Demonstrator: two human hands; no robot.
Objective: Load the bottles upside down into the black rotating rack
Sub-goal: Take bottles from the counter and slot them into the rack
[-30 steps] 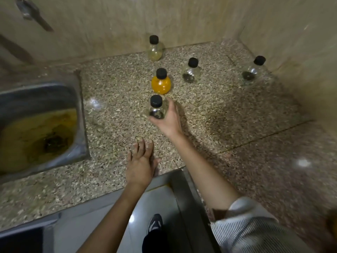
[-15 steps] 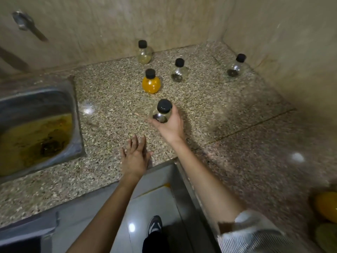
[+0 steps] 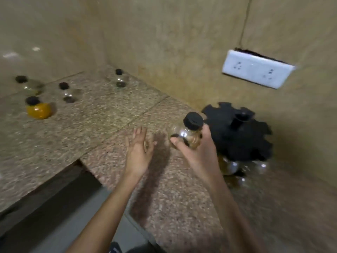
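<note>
My right hand (image 3: 197,149) grips a small clear round bottle (image 3: 186,136) with a black cap (image 3: 193,121), cap up and tilted, just left of the black rotating rack (image 3: 242,141). The rack has notched edges and a central post, and stands against the right wall; glass bottles (image 3: 231,167) hang below its disc. My left hand (image 3: 139,151) hovers open over the counter, left of the held bottle. On the counter at the far left stand an orange-filled bottle (image 3: 38,109) and three clear bottles (image 3: 68,94) (image 3: 30,85) (image 3: 120,80), all capped black.
The speckled granite counter (image 3: 102,114) runs along a beige wall and turns a corner. A white socket plate (image 3: 256,69) sits on the right wall above the rack. The counter's front edge drops to the floor (image 3: 76,221) below my arms.
My right hand has lifted the clear bottle off the counter and carried it right, up to the rack. My view has swung right; the sink is out of sight. My left hand lifted off the counter edge.
</note>
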